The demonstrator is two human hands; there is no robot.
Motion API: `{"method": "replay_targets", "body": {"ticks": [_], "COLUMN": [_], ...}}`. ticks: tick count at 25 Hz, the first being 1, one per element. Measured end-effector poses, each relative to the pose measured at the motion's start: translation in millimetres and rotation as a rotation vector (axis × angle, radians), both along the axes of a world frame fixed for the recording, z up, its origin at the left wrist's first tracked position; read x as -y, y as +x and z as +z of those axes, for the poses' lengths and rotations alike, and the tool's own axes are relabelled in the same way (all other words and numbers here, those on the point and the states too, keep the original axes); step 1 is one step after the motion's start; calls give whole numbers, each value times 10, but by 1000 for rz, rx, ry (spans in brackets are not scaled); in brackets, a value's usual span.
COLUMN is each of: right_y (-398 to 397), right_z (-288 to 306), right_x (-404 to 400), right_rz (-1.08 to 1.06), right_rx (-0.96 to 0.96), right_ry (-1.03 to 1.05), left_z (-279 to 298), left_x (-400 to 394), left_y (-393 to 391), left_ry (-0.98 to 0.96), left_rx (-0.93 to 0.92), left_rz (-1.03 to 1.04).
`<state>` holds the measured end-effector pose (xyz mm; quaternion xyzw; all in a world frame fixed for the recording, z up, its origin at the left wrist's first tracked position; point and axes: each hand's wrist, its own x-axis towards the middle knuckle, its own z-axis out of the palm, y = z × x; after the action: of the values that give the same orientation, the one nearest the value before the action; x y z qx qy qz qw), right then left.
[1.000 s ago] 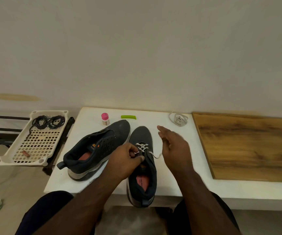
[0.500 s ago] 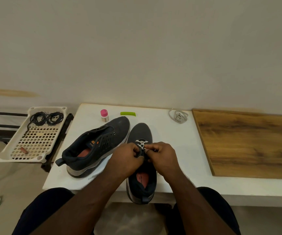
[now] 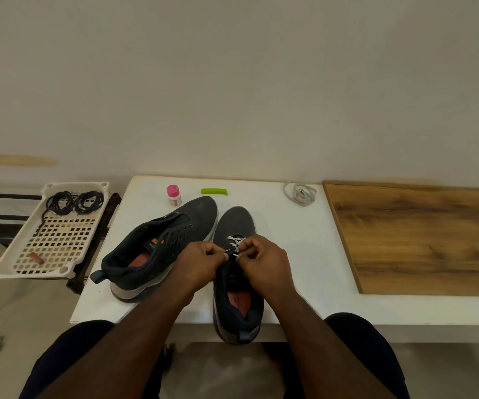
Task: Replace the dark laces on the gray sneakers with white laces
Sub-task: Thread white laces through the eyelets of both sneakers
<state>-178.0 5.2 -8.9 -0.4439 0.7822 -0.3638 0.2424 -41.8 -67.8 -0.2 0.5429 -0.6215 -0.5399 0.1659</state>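
The gray sneaker being laced (image 3: 234,226) lies on the white counter (image 3: 290,254), toe toward the wall, heel hanging over the near edge. The white lace (image 3: 236,243) is crossed through the eyelets nearest the toe only; the rows toward the collar are not yet laced.

Hand state: the left hand (image 3: 201,264) and right hand (image 3: 264,263) meet over the eyelet area. The fingers of both are curled, each pinching a section of the white lace. The exact contact points are too small to resolve.

Handling properties (judged):
- The lace is light, limp and soft. It offers no stiffness of its own, so take hold close to the stiff tip when feeding it through an eyelet.
- The sneaker upper appears to be flexible fabric. Steady the eyelet edge with one hand while the other feeds the lace.
- The overhanging heel could let the sneaker tip or slide if the lace is pulled hard toward the person.

The second gray sneaker (image 3: 163,243) lies tilted just to the left, without laces. A second coiled white lace (image 3: 300,194) lies near the wall. The dark laces (image 3: 74,201) lie coiled in a perforated tray (image 3: 57,243) left of the counter.

Markings: an orange mark shows on the tongue of the second sneaker; no writing can be read.
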Motion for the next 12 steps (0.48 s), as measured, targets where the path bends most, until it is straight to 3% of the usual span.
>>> {"method": "replay_targets", "body": {"ticks": [12], "right_y": [58], "right_z": [-29], "right_x": [34], "right_rz": [84], "right_rx": [-94], "right_ry": [-17], "left_z": [-3], "left_x": [-6], "left_y": [-3], "left_ry": [68], "left_rx": [-61], "left_rz": [11]}}
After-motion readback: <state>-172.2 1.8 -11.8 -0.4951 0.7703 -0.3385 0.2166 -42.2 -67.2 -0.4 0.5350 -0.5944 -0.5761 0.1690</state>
